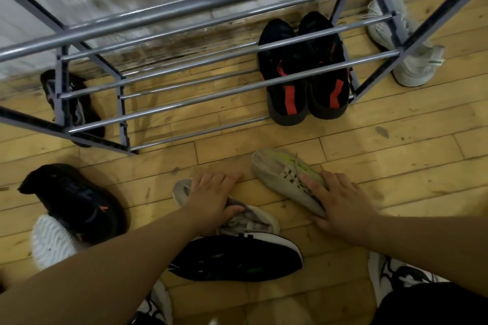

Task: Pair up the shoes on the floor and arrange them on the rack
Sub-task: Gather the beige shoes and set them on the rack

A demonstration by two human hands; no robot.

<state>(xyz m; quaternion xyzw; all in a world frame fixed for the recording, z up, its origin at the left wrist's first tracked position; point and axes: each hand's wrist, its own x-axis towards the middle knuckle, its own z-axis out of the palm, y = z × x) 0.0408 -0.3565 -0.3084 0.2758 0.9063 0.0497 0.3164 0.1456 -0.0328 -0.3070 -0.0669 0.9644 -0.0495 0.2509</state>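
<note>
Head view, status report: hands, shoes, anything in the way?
Left hand grips pale grey sneaker. Right hand grips beige sneaker, yellow laces. Black white-soled sneaker lies against the grey one.

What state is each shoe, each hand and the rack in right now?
Rack, standing, one pair inside.
Black-red pair, side by side low in rack.
Grey shoe, gripped by left hand.
Beige shoe, on floor under right hand; grip unclear.
Black-green shoe, lying loose on floor.

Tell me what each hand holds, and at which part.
Left hand grips the grey shoe at its opening; right hand clasps the beige shoe at its rear.
</note>
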